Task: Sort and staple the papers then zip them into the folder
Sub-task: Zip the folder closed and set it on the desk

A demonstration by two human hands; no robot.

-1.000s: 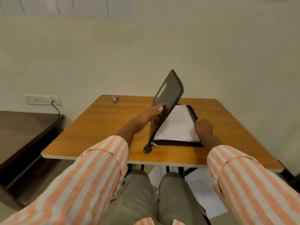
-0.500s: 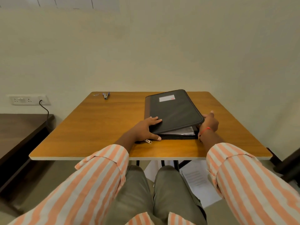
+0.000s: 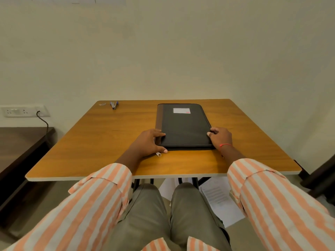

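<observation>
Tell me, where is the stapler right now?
In the head view the stapler lies near the far left corner of the table, next to a small shiny scrap, well left of the closed folder.

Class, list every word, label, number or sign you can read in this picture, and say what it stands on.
No text here can be read.
White label on the black folder: its print and red mark are too blurred to read.
Printed sheets on the floor: lines of text, too small to read.
Socket plate on the wall: no legible marking.
</observation>
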